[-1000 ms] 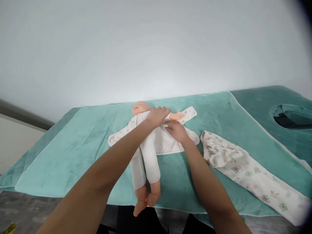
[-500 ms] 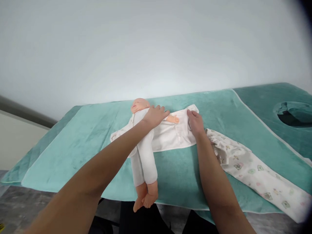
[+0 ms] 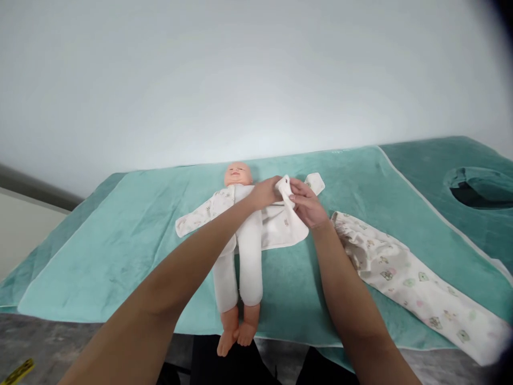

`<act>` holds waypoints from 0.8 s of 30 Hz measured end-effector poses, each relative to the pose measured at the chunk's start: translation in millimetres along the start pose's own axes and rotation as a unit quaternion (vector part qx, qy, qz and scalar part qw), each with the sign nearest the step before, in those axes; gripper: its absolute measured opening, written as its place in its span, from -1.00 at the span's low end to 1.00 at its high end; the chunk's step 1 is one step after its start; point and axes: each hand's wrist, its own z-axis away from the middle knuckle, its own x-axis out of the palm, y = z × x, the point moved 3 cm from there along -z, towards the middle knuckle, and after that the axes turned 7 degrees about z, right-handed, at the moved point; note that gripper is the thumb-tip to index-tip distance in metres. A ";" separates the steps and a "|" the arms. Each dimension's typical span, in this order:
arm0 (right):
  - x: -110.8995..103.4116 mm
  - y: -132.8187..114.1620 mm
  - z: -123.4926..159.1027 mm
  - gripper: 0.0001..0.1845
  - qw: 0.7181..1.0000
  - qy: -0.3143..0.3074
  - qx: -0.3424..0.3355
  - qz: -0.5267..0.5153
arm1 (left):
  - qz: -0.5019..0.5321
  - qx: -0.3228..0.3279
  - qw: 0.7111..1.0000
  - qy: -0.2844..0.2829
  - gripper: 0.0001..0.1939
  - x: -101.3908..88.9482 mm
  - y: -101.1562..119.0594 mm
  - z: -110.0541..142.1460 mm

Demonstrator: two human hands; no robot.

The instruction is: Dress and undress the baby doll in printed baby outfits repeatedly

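A baby doll (image 3: 249, 262) in a white body suit lies face up, its feet at the near edge of the bed. The printed baby shirt (image 3: 280, 227) is spread under it. One shirt sleeve (image 3: 196, 219) reaches out on the left side. My left hand (image 3: 266, 193) is closed at the doll's shoulder on the right side; its fingertips and the doll's arm there are hidden behind gathered cloth. My right hand (image 3: 308, 206) grips the lifted shirt edge, close against my left hand. Beyond my right hand, the other sleeve's end (image 3: 315, 183) lies on the bed.
Printed baby trousers (image 3: 401, 272) lie to the right of my right forearm. A green cover (image 3: 120, 240) spreads over the bed, with a face hole (image 3: 479, 188) at the far right. A pale wall (image 3: 256, 80) stands behind.
The doll has turned from its side onto its back. My right hand went out to the shirt's right edge, then brought that edge left and up to my left hand.
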 end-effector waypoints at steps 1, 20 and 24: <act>6.9 -0.1 1.1 -0.38 0.999 -0.046 0.008 -0.002 | 0.033 0.014 0.999 0.001 -0.79 -7.7 0.6 0.5; 52.0 56.4 31.1 -0.65 0.886 -0.057 -0.023 0.460 | -0.238 -0.088 0.963 0.089 -0.73 -89.6 -56.3 97.4; 73.1 43.7 39.9 -0.70 0.829 0.006 -0.071 0.555 | -0.163 -0.114 0.969 0.147 -0.67 -74.9 -52.3 136.7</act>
